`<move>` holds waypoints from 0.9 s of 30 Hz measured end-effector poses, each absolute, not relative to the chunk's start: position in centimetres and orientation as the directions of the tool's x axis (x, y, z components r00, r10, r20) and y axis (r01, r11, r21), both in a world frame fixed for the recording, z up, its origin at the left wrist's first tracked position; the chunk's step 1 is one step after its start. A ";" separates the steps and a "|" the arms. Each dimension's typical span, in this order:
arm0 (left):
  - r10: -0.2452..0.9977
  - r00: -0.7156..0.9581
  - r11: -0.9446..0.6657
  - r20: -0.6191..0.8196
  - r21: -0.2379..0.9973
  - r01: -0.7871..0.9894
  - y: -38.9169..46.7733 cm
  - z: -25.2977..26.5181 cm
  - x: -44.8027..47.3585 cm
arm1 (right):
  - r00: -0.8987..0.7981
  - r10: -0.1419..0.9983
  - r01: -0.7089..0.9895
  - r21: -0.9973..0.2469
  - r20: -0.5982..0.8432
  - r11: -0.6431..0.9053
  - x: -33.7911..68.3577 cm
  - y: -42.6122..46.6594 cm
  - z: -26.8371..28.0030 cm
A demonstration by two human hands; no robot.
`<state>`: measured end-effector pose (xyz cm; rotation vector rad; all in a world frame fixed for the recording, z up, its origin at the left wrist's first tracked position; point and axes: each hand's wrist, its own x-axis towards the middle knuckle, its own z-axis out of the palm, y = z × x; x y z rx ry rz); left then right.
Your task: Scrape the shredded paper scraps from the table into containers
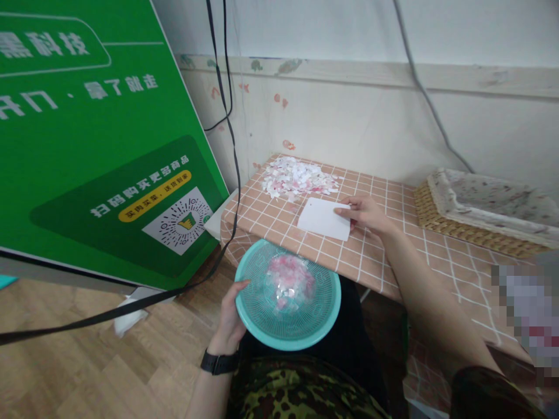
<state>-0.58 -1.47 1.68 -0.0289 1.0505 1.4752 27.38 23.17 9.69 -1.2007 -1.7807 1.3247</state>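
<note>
Your left hand (233, 314) grips the colander (324, 302); your right hand (367, 214) pinches the white card (322, 217). Tilting the colander could spill its scraps (288, 279).

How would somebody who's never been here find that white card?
Find the brown tablecloth with white grid lines. Near its front edge, between a heap of little white and pink scraps and the turquoise basket, the right hand pinches the card by one edge. Unlike the scraps, it's one big, flat, plain white piece.
</note>
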 end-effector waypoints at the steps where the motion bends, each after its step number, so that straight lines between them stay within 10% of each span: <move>1: 0.782 -0.230 0.183 -0.579 0.566 -0.804 -1.5 1.7 -0.6 | -0.386 0.922 0.298 -0.950 -0.029 0.095 27.5 23.3 9.6; 27: 0.780 -0.235 0.165 -0.580 0.552 -0.817 -1.5 1.2 -0.6 | -0.622 0.767 0.270 -0.963 -0.158 0.020 25.2 21.4 9.6</move>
